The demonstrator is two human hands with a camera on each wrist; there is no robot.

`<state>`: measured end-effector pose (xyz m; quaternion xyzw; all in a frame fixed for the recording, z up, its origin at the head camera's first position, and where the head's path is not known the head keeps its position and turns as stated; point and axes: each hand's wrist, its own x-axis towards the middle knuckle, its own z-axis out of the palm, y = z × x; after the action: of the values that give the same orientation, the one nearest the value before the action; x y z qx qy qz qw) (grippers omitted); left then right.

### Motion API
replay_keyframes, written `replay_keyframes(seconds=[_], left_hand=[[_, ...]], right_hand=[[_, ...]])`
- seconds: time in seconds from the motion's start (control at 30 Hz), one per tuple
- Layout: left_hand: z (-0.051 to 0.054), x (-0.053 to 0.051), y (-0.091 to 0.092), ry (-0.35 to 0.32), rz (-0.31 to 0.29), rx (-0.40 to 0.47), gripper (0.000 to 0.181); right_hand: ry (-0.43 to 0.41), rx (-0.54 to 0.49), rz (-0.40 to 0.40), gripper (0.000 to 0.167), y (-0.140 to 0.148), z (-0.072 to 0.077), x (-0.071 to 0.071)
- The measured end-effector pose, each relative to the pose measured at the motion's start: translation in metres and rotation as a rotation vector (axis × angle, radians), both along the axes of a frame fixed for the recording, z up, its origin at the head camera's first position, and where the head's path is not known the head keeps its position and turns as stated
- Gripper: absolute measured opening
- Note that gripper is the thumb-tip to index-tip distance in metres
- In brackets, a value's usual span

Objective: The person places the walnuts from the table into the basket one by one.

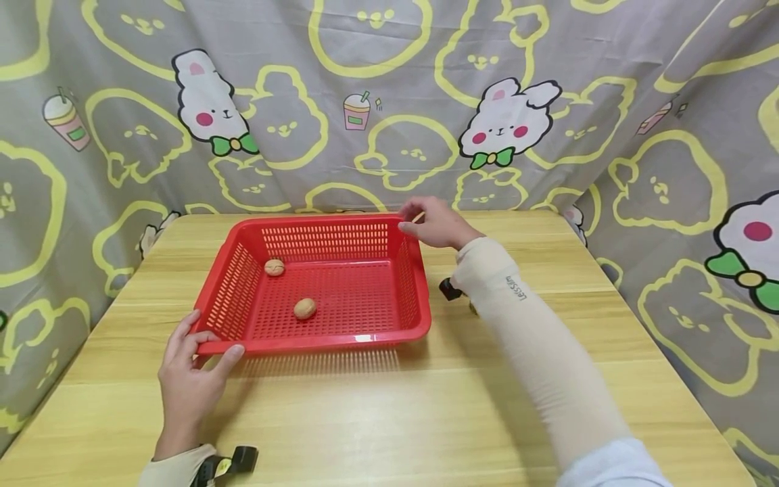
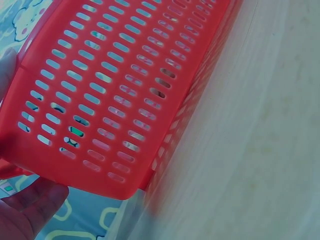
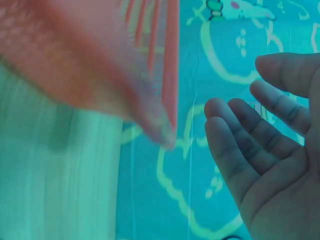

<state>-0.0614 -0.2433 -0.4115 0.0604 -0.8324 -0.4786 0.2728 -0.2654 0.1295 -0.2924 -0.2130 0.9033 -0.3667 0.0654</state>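
A red plastic basket [image 1: 341, 341] with slotted walls is on the wooden table, and two walnuts lie inside it. One walnut [image 1: 274, 268] is by the left wall; the other walnut [image 1: 305, 309] is nearer the front. My left hand [image 1: 191, 379] grips the front left corner, thumb at the front rim and fingers at the left side. In the left wrist view, fingertips [image 2: 52, 195] touch the rim's corner. At the back right corner is my right hand [image 1: 439, 222], its fingers loosely bent. The right wrist view shows a gap between that hand [image 3: 270, 145] and the basket [image 3: 100, 60].
The pale wooden table [image 1: 365, 419] spreads around the basket. Behind it and along the sides hangs a grey curtain [image 1: 402, 88] with cartoon prints. Wrist cameras, one a black block [image 1: 245, 458], sit on both wrists.
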Motion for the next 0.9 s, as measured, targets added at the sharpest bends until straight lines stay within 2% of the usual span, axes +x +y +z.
replay_keyframes(seconds=[0.27,0.47,0.7,0.9], left_hand=[[0.0,-0.001,-0.001,0.002,-0.006,-0.001,0.034],[0.0,0.0,-0.001,0.003,-0.004,0.001,0.033],[0.0,0.0,-0.001,-0.005,0.001,0.005,0.034],[0.001,0.0,0.0,-0.012,0.001,-0.011,0.033]], right_hand=[[0.019,0.014,-0.051,0.026,0.037,-0.011,-0.003],[0.042,0.053,-0.053,0.026,0.063,-0.022,-0.003],[0.026,0.068,-0.115,0.028,0.085,-0.032,-0.003],[-0.002,0.112,-0.135,0.029,0.103,-0.042,-0.001]])
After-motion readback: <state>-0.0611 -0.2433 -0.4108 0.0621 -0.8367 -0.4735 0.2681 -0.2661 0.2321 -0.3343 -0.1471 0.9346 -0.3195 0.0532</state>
